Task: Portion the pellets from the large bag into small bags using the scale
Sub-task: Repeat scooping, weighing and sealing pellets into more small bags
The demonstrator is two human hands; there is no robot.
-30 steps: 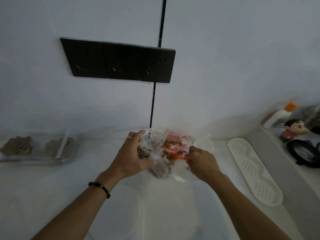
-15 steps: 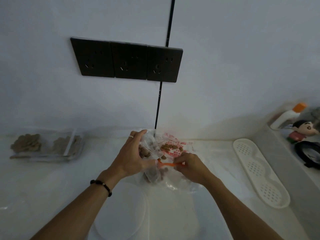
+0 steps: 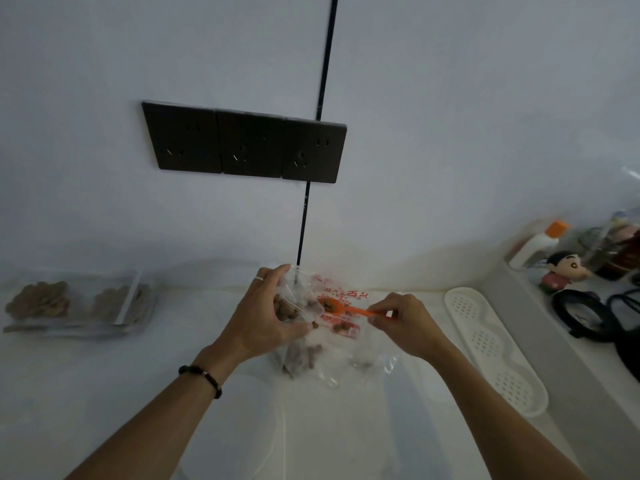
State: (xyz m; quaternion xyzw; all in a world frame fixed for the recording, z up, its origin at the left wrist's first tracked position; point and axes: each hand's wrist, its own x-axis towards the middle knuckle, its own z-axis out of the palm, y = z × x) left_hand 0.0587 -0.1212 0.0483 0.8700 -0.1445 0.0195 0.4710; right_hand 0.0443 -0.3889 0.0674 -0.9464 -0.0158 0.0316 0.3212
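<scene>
A large clear bag (image 3: 349, 327) with red print lies on the white counter and holds brown pellets. My left hand (image 3: 266, 313) grips a small clear bag (image 3: 294, 306) by its mouth, and pellets show inside it and below my palm. My right hand (image 3: 401, 320) pinches the handle of a small orange spoon (image 3: 346, 308). The spoon's bowl carries pellets and hovers over the printed bag, just right of the small bag's opening. A round white plate-like disc (image 3: 242, 427), possibly the scale, lies near the front edge under my left forearm.
Filled small bags of pellets (image 3: 72, 303) lie at the far left. A white perforated tray (image 3: 495, 351) sits to the right. A raised ledge at the far right holds a bottle (image 3: 536, 244), a figurine (image 3: 564, 271) and a black round object (image 3: 581, 313). Black wall sockets (image 3: 246, 147) hang above.
The spoon has come up out of the large bag loaded with pellets, and my right hand has drawn back to the right. My left hand keeps its hold on the small bag.
</scene>
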